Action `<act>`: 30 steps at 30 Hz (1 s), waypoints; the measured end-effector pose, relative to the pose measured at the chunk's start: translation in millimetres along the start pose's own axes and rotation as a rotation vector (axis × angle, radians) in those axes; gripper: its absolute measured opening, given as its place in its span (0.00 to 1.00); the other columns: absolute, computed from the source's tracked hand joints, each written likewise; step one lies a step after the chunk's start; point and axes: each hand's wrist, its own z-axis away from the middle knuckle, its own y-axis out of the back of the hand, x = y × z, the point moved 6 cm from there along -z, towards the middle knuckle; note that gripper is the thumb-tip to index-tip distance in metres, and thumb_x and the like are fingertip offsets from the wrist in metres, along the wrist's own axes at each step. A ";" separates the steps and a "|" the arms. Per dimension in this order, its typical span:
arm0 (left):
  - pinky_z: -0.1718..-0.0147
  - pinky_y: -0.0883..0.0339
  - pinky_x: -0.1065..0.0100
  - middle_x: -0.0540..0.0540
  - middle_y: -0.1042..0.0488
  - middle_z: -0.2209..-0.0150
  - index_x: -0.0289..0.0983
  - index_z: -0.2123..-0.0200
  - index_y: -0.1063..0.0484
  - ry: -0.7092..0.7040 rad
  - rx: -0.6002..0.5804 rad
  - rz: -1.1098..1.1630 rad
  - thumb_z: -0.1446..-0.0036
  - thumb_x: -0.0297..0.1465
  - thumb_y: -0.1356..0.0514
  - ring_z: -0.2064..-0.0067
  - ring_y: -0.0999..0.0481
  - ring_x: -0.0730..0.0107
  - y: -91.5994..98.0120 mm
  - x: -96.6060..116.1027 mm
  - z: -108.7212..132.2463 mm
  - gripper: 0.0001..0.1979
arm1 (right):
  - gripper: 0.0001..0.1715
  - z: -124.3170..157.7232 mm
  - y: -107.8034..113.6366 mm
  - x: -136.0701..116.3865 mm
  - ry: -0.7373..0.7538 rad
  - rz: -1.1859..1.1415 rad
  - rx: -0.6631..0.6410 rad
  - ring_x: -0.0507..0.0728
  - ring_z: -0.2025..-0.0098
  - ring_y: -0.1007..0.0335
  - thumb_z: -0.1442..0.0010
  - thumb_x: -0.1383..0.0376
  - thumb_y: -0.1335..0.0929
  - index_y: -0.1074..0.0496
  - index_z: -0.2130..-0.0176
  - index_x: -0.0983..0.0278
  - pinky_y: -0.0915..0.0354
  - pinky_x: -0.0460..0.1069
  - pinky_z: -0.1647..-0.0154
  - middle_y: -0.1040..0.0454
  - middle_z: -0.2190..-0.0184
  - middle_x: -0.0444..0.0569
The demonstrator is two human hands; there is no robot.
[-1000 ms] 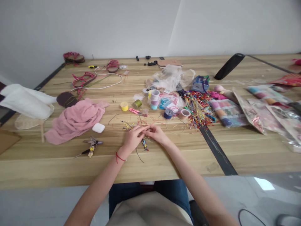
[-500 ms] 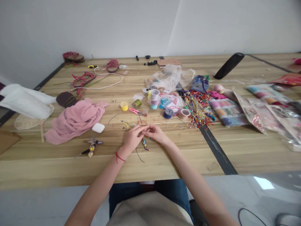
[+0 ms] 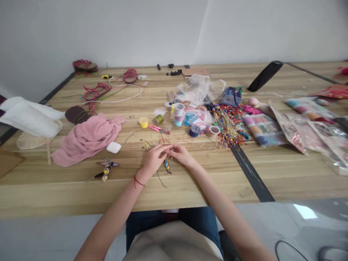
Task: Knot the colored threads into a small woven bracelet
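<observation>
My left hand (image 3: 155,156) and my right hand (image 3: 179,153) meet at the fingertips near the table's front edge. Both are closed in a pinch over thin cords. Out from under them toward me hangs a small knotted cord piece (image 3: 166,166) in blue, yellow and dark colours, with a red end. A loose dark cord (image 3: 162,180) trails beside it. Yellow and dark cord ends (image 3: 148,145) stick out beyond my left hand. The exact spot where the fingers grip is hidden.
Pink snips (image 3: 155,128), a yellow spool (image 3: 143,122), a green spool (image 3: 158,119) and a navy spool (image 3: 194,131) lie beyond my hands. A heap of coloured cords (image 3: 231,125) sits right. On the left are a pink cloth (image 3: 89,139), white case (image 3: 113,147) and keys (image 3: 106,168).
</observation>
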 end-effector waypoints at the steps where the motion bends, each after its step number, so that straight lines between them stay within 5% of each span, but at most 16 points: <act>1: 0.68 0.31 0.73 0.47 0.25 0.60 0.40 0.51 0.25 0.007 0.002 0.006 0.43 0.21 0.40 0.70 0.29 0.76 0.1 -0.7 0.0 0.18 | 0.24 -0.3 0.0 1.0 -0.005 -0.010 0.002 0.49 0.77 0.37 0.51 0.47 0.27 0.26 0.68 0.66 0.39 0.45 0.75 0.27 0.75 0.44; 30: 0.71 0.34 0.74 0.49 0.26 0.66 0.38 0.53 0.25 0.025 0.028 -0.054 0.43 0.21 0.39 0.74 0.32 0.78 2.0 -2.8 -0.1 0.16 | 0.18 -1.8 2.4 9.0 -0.042 -0.114 0.146 0.49 0.79 0.35 0.53 0.54 0.26 0.28 0.70 0.65 0.38 0.44 0.78 0.28 0.80 0.42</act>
